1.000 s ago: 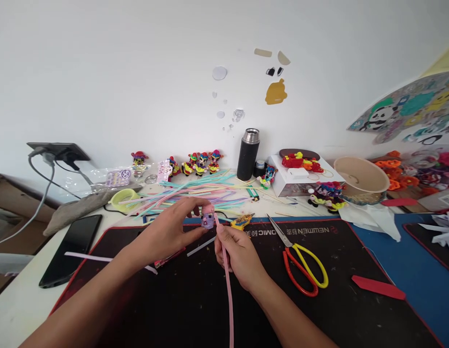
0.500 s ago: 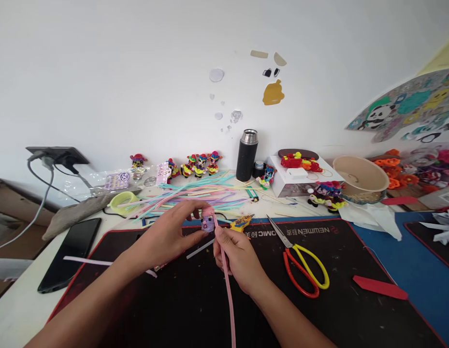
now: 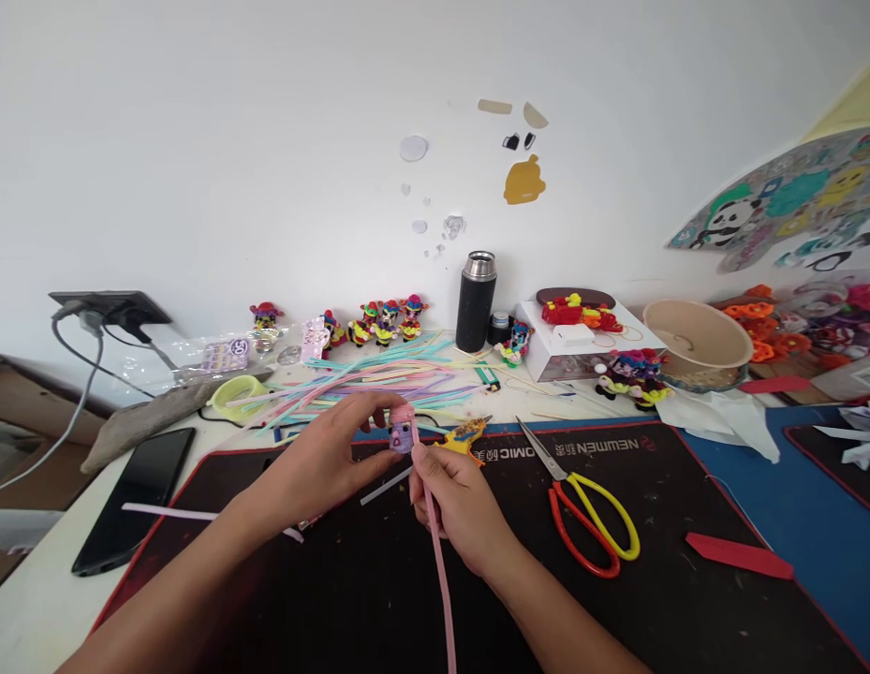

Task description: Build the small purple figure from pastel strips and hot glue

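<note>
Between the thumb and fingers of my left hand (image 3: pixel 336 445) is a small purple doll head (image 3: pixel 402 436) with dark eyes and a pink top. A long pink pipe cleaner (image 3: pixel 440 562) runs from that pink top down toward the lower edge of the view. My right hand (image 3: pixel 459 505) pinches the pipe cleaner just below the head, thumb on top. Behind my right hand lies a yellow tool (image 3: pixel 466 438) with a pointed tip, partly covered. A pale strip (image 3: pixel 387 485) rests on the black mat (image 3: pixel 350 599) between my hands.
Scissors (image 3: pixel 582 505) with red and yellow handles lie right of my hands, near a red strip (image 3: pixel 740 556). Loose pipe cleaners (image 3: pixel 378 374) spread behind. A black thermos (image 3: pixel 477 304), small figures (image 3: pixel 389 323), a beige bowl (image 3: pixel 698 342) and a phone (image 3: pixel 134 501) stand or lie around.
Both hands keep their grips on the head and the pipe cleaner, with only a very slight shift. The whole view has moved a little.
</note>
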`<state>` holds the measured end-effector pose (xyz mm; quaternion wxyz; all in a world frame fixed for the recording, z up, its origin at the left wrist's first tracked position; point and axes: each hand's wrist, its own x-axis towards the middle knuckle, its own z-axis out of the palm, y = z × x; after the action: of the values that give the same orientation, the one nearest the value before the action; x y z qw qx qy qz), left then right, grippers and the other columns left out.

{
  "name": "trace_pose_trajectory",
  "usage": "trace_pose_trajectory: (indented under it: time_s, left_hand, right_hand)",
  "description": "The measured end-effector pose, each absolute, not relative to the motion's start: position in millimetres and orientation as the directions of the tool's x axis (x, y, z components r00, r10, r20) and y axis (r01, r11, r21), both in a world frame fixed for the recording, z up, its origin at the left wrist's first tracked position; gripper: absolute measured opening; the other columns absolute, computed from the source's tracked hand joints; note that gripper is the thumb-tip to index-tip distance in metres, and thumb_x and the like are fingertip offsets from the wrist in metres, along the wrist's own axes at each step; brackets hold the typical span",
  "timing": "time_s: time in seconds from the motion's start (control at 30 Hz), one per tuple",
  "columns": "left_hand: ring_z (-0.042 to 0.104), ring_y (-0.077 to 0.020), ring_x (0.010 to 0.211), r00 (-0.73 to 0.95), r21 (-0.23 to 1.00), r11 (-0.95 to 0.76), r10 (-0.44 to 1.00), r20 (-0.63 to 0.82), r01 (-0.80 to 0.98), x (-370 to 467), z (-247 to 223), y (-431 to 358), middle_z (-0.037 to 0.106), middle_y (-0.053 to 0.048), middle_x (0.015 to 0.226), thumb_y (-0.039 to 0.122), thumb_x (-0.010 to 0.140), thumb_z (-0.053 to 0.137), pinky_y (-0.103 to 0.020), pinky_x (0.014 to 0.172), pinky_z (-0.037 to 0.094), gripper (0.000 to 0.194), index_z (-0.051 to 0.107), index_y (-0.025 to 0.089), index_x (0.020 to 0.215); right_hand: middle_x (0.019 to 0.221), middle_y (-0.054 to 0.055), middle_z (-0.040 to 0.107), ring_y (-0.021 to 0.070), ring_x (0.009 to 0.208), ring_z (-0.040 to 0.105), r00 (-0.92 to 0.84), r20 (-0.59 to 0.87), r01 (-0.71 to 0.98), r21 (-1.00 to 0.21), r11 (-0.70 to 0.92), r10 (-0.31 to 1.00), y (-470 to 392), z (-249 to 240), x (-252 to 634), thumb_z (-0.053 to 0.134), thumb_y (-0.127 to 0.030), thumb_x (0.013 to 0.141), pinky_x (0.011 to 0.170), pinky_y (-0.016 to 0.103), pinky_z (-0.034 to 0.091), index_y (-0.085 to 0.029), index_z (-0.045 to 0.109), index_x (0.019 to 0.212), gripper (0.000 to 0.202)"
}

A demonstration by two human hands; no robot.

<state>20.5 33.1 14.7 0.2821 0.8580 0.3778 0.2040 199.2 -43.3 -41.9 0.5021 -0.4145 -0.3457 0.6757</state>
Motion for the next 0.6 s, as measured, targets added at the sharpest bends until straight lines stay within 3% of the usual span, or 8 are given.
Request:
trace_pose_trajectory:
  time_s: [0.6]
  left_hand:
    - [0.066, -0.0262, 0.113, 0.623, 0.628, -0.555, 0.769, 0.139, 0.545, 20.7, 12.3, 33.5, 0.068, -0.007, 0.130, 0.037, 0.096, 0.066, -0.041, 0.098, 0.056, 0.040, 0.059, 0.027, 0.133]
  right_hand:
    - [0.044, -0.008, 0.040, 0.0073, 0.038, 0.033, -0.155, -0.225, -0.361, -0.893, -0.267, 0.962, -44.2, -44.7, 197.9, 0.066, -0.082, 0.083, 0.039, 0.021, 0.020, -0.020, 0.055, 0.062, 0.066]
